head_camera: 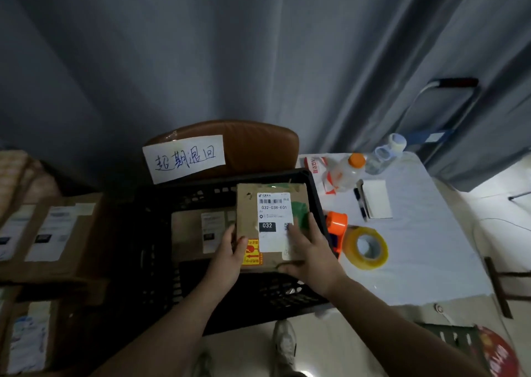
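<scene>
Parcel point(273, 221) held over crate point(161, 233), not yet set down; left hand point(227, 257) grasps its left edge, thumb on top; right hand point(311, 254) clamps the near right corner, fingers spread over the label; looks like mid-placement, drop still to do; counts: one parcel in hands, one box point(195, 233) already in crate, at least three boxes point(51, 233) at left, one tape roll point(366, 247).

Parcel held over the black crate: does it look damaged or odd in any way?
Slightly worn. The parcel, gripped by the left hand and right hand, has patchy green tape near its far edge and right side, scuffed cardboard, and a white label whose near edge looks ragged, perhaps torn. Nothing is spilling.
</scene>
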`<action>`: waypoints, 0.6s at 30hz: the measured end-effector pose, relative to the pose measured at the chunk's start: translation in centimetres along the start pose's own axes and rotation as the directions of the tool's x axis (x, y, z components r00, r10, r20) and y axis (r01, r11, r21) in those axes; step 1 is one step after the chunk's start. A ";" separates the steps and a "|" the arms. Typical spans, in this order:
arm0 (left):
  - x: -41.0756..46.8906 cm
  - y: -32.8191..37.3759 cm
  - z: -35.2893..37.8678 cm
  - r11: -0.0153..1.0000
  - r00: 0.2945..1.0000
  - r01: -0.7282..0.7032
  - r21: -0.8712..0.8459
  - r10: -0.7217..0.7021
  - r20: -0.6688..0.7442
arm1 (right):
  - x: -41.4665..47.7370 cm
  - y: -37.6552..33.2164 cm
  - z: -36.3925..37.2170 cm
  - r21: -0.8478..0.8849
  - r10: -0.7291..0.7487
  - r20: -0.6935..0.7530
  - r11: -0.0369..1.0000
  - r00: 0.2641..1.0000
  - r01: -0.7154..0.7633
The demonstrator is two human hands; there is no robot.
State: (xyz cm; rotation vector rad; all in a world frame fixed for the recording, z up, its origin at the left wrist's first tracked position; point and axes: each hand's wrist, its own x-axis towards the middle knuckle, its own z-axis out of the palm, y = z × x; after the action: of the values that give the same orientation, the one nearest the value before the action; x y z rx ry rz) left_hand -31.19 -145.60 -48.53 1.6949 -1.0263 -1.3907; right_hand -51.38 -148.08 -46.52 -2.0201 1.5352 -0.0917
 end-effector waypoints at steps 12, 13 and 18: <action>9.8 -7.7 6.0 0.986 0.986 0.166 -0.025 -0.166 0.004 | 7.4 7.9 5.9 -0.144 0.076 0.206 0.988 0.975 -0.047; 10.5 -8.4 6.1 0.987 0.988 0.157 -0.019 -0.157 -0.002 | 8.1 8.0 6.5 -0.156 0.084 0.206 0.986 0.975 -0.052; 13.9 -12.0 6.6 0.986 0.994 0.107 0.130 -0.103 -0.042 | 11.3 9.0 9.4 -0.239 0.116 0.212 0.969 0.970 -0.064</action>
State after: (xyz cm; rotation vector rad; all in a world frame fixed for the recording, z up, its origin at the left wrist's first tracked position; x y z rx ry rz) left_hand -34.49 -153.14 -66.23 1.8871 -1.0426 -1.3804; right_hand -51.66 -155.75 -61.94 -2.0493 1.5469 0.3566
